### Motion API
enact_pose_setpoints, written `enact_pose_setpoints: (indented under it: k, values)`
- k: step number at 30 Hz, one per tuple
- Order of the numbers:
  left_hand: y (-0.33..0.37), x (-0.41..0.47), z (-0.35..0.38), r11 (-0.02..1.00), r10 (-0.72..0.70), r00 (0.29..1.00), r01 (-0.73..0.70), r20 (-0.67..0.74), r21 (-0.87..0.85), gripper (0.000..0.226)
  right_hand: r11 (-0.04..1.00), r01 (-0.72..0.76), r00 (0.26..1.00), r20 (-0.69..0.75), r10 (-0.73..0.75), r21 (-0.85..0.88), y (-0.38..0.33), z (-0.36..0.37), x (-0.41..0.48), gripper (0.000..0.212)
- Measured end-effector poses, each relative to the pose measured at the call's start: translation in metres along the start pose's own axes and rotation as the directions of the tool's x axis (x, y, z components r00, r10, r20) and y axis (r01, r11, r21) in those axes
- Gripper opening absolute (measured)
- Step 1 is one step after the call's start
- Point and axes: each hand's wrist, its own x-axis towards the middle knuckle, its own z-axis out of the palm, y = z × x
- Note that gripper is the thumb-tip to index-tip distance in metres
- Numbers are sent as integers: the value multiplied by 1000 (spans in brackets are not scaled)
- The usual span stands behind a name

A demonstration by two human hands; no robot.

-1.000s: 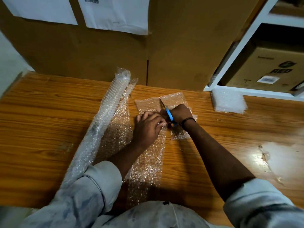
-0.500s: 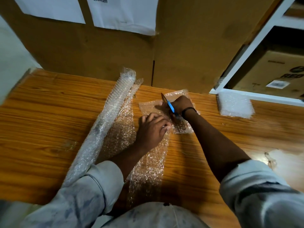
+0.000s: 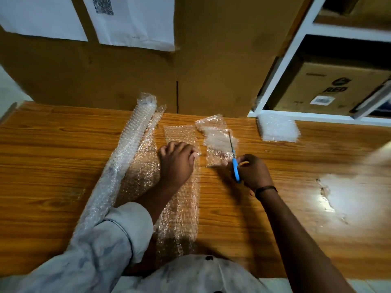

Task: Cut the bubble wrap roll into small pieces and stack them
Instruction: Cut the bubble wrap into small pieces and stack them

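Head, box [image 3: 323,87] in shelf [image 3: 287,53], hand [image 3: 251,172] gripping scissors [image 3: 233,157]

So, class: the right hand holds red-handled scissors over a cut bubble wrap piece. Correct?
No. The head view shows the scissors have blue handles, not red. The right hand holds them over the cut bubble wrap piece.

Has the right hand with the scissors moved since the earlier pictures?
Yes. The right hand has drawn back toward the person and rightward, away from the bubble wrap roll.
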Motion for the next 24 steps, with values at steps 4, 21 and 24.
enact_pose_setpoints:
  k: [4,21,24]
  values:
    - [10,-2,-5,981,191,982,-190,5,-24,28,984,-7,979,-202,-30,-178,32,-29,-25,37]
    - [57,-41,-22,880,468,879,-453,90,-144,18,666,12,999,42,30,-746,27,-69,-32,33]
    - [62,-55,-25,811,554,823,-498,129,-305,24,713,47,994,103,36,-699,40,-72,-32,37]
